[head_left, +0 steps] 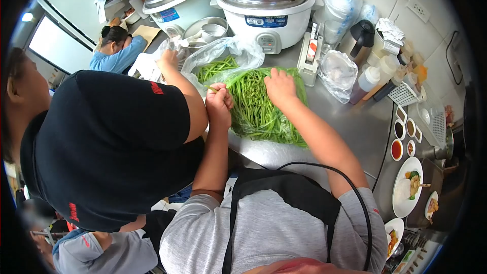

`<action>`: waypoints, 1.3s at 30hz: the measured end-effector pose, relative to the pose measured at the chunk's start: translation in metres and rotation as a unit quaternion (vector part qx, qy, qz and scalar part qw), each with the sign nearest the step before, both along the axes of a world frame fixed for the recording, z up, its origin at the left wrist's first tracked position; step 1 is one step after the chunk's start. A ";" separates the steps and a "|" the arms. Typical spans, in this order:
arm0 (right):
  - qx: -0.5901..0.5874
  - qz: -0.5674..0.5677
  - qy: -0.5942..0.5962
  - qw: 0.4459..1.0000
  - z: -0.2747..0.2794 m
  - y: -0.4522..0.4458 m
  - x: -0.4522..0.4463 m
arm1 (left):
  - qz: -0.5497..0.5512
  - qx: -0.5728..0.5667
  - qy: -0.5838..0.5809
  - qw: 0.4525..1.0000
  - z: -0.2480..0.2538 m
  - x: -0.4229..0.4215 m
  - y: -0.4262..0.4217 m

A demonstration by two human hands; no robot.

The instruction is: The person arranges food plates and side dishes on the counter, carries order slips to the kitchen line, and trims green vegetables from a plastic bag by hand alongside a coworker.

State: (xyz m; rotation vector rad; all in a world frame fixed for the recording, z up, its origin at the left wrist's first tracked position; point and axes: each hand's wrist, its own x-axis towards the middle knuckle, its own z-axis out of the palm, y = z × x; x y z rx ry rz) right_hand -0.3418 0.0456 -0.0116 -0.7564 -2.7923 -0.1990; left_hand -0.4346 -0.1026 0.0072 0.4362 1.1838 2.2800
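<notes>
A clear plastic bag full of cut green beans lies spread on the steel counter in front of me. My left hand is closed at the bag's left edge, with a single green bean sticking out of its fingers. At the upper right of the pile, my right hand has its fingers bent down onto the beans, and the fingertips are partly hidden. Behind my left hand, a second clear bag holds more beans.
A co-worker in a black cap and shirt stands close on my left, one hand near white bags. Two rice cookers stand behind. Bottles, sauce dishes and plated food are to the right.
</notes>
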 end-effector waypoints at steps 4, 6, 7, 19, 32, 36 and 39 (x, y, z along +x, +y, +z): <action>0.045 0.042 -0.008 0.998 0.012 -0.001 0.002 | -0.009 -0.010 0.018 1.000 -0.006 -0.007 -0.004; 0.044 0.058 -0.012 0.997 0.025 -0.007 0.006 | -0.025 -0.062 0.040 0.997 -0.009 -0.005 -0.002; 0.021 0.073 0.005 0.997 0.035 -0.010 0.008 | -0.034 -0.088 0.050 0.994 -0.010 -0.004 -0.001; -0.089 0.191 0.302 0.930 0.095 -0.028 0.027 | -0.056 -0.180 0.276 0.942 -0.003 0.022 0.028; -0.113 0.106 0.163 0.974 0.077 -0.014 0.042 | 0.072 -0.261 0.516 0.813 0.016 0.006 0.013; -0.252 0.159 0.264 0.917 0.075 -0.021 0.041 | 0.015 -0.238 0.418 0.876 -0.001 0.003 0.017; -0.364 0.146 0.340 0.855 0.071 -0.024 0.039 | -0.064 -0.222 0.316 0.920 -0.002 0.010 0.021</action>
